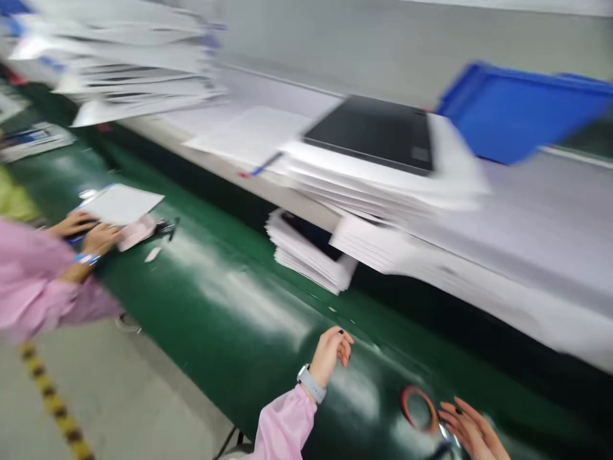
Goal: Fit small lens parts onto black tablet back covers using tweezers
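Green, glossy tabletop [205,287] runs diagonally through your head view, and both your hands are over it. Your left hand [331,350], below a pink sleeve [287,418] and a grey-strapped wristwatch [311,383], has its fingers loosely curled, with space between fingertips and palm. Your right hand [472,427], at the lower edge, has its fingers stretched and slightly parted; its thumb is hidden, so you cannot tell whether it grips anything. Just beside those fingertips lies a red-and-orange ring-shaped roll [405,409] on the tabletop, and under them is a blurred, shiny metallic object with a dark end [449,441]; contact with either is unclear.

Beyond your left hand sits a stack of white sheets with a dark piece on top [309,265]. On the pale shelf [565,217] above, a flat black panel [378,131] rests on more white sheets [330,167], near a tilted blue plastic tray [527,115]. At far left, a co-worker's hands [101,239] touch a pale pink rectangular item [136,231] beside a white sheet [123,203].
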Motion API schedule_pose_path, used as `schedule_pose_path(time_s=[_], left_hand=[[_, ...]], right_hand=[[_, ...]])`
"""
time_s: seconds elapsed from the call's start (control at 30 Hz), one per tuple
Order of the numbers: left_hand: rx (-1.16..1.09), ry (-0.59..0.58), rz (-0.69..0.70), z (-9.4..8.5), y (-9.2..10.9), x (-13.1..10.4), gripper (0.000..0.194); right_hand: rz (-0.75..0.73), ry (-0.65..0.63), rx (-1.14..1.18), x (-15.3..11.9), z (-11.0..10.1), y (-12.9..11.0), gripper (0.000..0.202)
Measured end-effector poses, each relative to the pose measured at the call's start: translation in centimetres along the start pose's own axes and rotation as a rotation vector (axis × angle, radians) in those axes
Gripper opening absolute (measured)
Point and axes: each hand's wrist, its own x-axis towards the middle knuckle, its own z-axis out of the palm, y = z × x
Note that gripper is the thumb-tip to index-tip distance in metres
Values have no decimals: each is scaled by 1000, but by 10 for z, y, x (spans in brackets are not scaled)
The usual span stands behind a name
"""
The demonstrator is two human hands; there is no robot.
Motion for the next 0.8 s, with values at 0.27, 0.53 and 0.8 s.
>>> schedule_pose_path(time_s=[0.27,0.53,0.8], left_hand=[[536,-486,-331,122,-139,-49,22],[689,-551,-367,172,-292,-100,27],[541,-570,-393,176,-311,-99,27]], right_hand=[[503,884,140,-130,-200,181,25],[416,735,558,-126,-180,309,25],[56,719,706,-105,-171,318,23]])
